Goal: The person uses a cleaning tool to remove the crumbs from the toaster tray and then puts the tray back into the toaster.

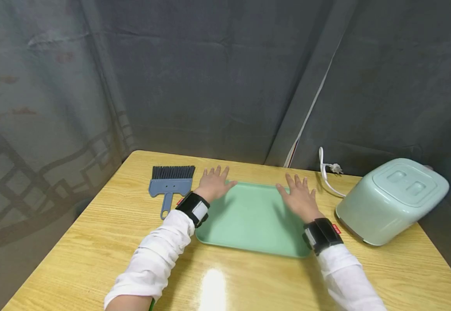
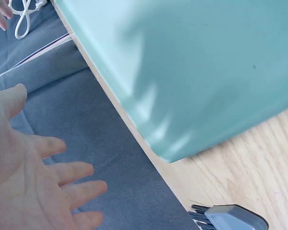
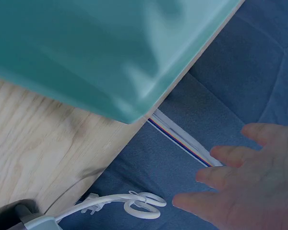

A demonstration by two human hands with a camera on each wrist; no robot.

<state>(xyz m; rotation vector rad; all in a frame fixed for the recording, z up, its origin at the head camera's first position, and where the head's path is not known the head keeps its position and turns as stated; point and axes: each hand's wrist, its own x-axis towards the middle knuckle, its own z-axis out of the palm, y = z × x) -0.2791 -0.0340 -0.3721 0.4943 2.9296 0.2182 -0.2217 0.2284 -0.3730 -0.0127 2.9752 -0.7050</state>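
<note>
A pale green rectangular tray [image 1: 254, 220] lies flat on the wooden table. My left hand [image 1: 213, 185], fingers spread, hovers over its far left corner. Across from it my right hand [image 1: 300, 198] is held over the tray's right side, fingers apart. Neither holds anything. In the left wrist view the left palm [image 2: 19, 177] shows with extended fingers, apart from the tray [image 2: 206, 72], on which a finger-shaped shadow falls. The right wrist view shows the right hand [image 3: 259, 177] likewise spread, with the tray corner beside it.
A blue-grey hand brush [image 1: 169, 185] with black bristles lies left of the tray. On the right stands a mint-green toaster [image 1: 388, 207] with a lid on top; its white cord and plug [image 1: 335, 168] lie behind it. A grey curtain [image 1: 209, 86] hangs behind the table [image 1: 105, 242].
</note>
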